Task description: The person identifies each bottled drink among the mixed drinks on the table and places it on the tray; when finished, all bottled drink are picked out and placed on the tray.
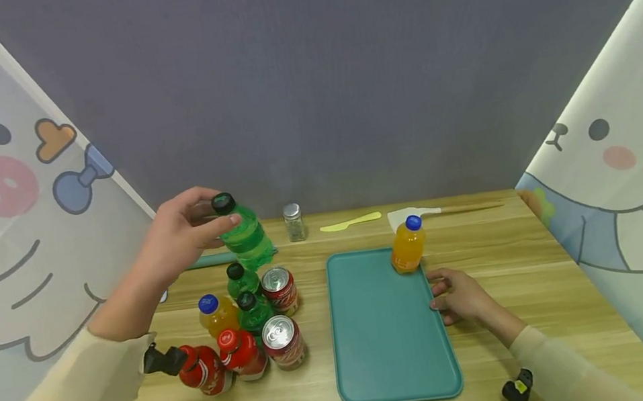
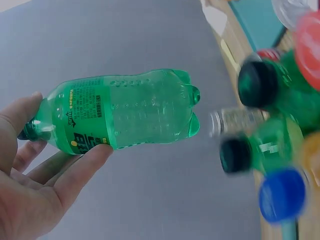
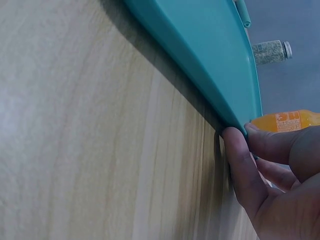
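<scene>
My left hand (image 1: 181, 229) holds a green soda bottle (image 2: 140, 107) by its upper part, lifted above the cluster of drinks at the left. In the left wrist view its black cap lies by the palm and its base points right. My right hand (image 1: 460, 294) is at the right edge of a teal tray (image 1: 391, 340), with thumb and forefinger pinching the rim in the right wrist view. An orange juice bottle (image 1: 408, 246) with a blue cap stands upright at the tray's far right corner.
Below the lifted bottle stand two green bottles (image 1: 255, 314), another orange juice bottle (image 1: 218, 314), two red bottles (image 1: 243, 354) and two soda cans (image 1: 283, 342). Along the back are a glass shaker (image 1: 295, 224), a yellow knife (image 1: 351, 222) and a white spatula (image 1: 415, 214). A grey wall rises behind.
</scene>
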The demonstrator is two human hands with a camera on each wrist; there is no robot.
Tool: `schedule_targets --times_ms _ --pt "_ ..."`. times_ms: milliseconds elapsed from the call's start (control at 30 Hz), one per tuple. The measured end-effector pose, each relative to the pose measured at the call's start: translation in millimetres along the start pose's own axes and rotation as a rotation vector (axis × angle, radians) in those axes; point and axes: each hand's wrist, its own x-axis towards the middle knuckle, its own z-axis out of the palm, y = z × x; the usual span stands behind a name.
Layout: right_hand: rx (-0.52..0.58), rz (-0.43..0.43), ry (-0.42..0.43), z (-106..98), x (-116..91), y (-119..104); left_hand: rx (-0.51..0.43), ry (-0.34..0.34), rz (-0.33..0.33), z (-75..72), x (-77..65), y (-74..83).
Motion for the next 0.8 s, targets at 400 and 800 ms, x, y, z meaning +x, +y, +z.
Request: schedule_targets --times_ms 400,800 --pt "0.001 0.007 0.004 -0.1 -1.3 -1.3 -0.087 -0.149 0.07 63.0 40.0 29.5" --pt "0.008 0.008 0.004 0.0 1.3 -1.4 -0.042 -0.196 0.085 135.7 68.1 31.3"
